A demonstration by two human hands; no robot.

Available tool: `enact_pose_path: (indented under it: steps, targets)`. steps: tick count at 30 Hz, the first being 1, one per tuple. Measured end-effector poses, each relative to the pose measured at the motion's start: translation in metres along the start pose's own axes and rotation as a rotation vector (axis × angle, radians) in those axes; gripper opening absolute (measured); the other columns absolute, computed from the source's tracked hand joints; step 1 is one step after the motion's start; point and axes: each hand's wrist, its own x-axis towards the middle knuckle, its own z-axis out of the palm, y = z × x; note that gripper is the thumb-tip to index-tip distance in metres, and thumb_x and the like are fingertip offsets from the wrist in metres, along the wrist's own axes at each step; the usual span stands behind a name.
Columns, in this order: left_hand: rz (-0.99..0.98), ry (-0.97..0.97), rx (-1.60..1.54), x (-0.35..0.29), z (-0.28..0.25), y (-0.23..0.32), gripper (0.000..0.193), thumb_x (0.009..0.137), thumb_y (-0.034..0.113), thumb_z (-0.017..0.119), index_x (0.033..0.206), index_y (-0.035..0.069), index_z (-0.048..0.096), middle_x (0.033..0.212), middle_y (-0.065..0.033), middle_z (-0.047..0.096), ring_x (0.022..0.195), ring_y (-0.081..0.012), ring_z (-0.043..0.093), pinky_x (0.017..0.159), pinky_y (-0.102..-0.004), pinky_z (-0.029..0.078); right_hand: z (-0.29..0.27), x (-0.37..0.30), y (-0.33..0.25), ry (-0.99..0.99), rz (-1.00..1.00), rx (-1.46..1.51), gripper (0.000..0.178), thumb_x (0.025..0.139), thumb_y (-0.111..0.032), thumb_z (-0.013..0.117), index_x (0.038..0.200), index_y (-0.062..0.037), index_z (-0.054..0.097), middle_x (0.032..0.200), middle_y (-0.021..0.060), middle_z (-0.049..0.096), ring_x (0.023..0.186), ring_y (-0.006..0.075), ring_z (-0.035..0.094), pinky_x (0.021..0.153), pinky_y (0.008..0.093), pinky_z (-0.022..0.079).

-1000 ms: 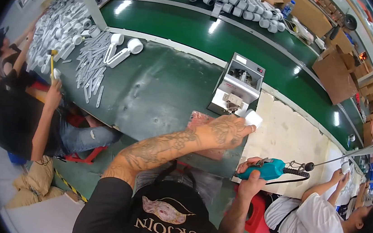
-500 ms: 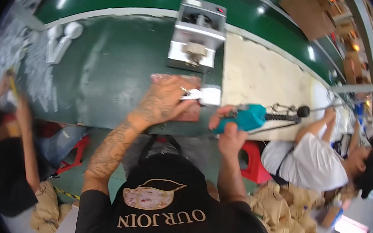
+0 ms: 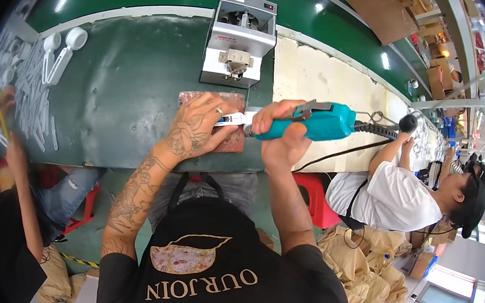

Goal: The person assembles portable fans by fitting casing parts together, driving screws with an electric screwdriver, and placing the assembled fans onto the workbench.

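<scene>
My left hand (image 3: 197,121) presses down on a reddish, rough block (image 3: 232,144) at the near edge of the bench. Between its thumb and fingers it grips a white plastic part (image 3: 234,118) with a bit of blue in it. My right hand (image 3: 285,146) is wrapped round a teal electric screwdriver (image 3: 328,122), held level and pointing left. Its nose is up against the right end of the white part; whether the bit touches a screw is hidden. A coiled black cord runs off the tool's back end.
A grey-and-white machine (image 3: 238,47) stands just beyond the block. Two white round-headed pieces (image 3: 63,53) lie at the left, near a heap of clear-white plastic strips (image 3: 30,91). Co-workers sit on both sides. A red stool (image 3: 317,201) is at the right.
The screwdriver has swung left and up, so its nose now meets the white part. My left hand stays on the part, and the view has shifted slightly.
</scene>
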Motion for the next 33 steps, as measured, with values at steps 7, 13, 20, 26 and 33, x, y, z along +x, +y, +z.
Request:
enact_pose_path:
  steps: [7, 13, 20, 26, 33]
  targets:
    - [0.009, 0.064, -0.009, -0.004, 0.004, -0.004, 0.035, 0.086, 0.025, 0.075, 0.118, 0.013, 0.068, 0.109, -0.0065, 0.066, 0.109, -0.0292, 0.062, 0.093, -0.0434, 0.052, 0.015, 0.014, 0.016, -0.03, -0.03, -0.043, 0.07, 0.092, -0.067, 0.064, 0.109, 0.0009, 0.053, 0.068, 0.007, 0.055, 0.059, 0.0164, 0.054, 0.058, 0.0331, 0.048]
    - [0.061, 0.116, -0.072, -0.003, 0.009, -0.01, 0.031, 0.085, 0.021, 0.076, 0.112, 0.011, 0.066, 0.107, -0.0062, 0.066, 0.105, -0.0308, 0.063, 0.089, -0.0433, 0.052, 0.014, 0.018, 0.023, -0.025, -0.021, -0.07, 0.069, 0.093, -0.066, 0.064, 0.109, 0.0013, 0.054, 0.069, 0.0066, 0.055, 0.059, 0.016, 0.055, 0.058, 0.0326, 0.048]
    - [0.063, 0.101, -0.063, -0.004, 0.011, -0.013, 0.025, 0.082, 0.021, 0.079, 0.092, 0.011, 0.058, 0.098, -0.006, 0.063, 0.099, -0.0299, 0.063, 0.083, -0.0435, 0.052, 0.011, 0.016, 0.023, -0.044, -0.032, -0.079, 0.069, 0.093, -0.065, 0.064, 0.11, 0.0014, 0.053, 0.069, 0.0066, 0.056, 0.06, 0.0162, 0.056, 0.058, 0.032, 0.048]
    - [0.054, 0.094, -0.083, -0.003, 0.011, -0.011, 0.025, 0.081, 0.019, 0.079, 0.09, 0.01, 0.058, 0.095, -0.0065, 0.063, 0.096, -0.03, 0.063, 0.082, -0.0431, 0.052, 0.008, 0.015, 0.023, -0.038, -0.026, -0.059, 0.07, 0.093, -0.065, 0.065, 0.11, 0.0016, 0.053, 0.069, 0.0067, 0.056, 0.06, 0.0165, 0.056, 0.058, 0.0322, 0.048]
    - [0.049, 0.129, -0.136, -0.003, 0.013, -0.013, 0.026, 0.081, 0.018, 0.08, 0.088, 0.01, 0.056, 0.098, -0.0078, 0.067, 0.095, -0.0299, 0.064, 0.081, -0.0427, 0.053, 0.01, 0.016, 0.024, -0.023, -0.007, -0.067, 0.071, 0.092, -0.066, 0.066, 0.11, 0.0018, 0.054, 0.069, 0.0061, 0.056, 0.06, 0.0161, 0.055, 0.058, 0.0322, 0.048]
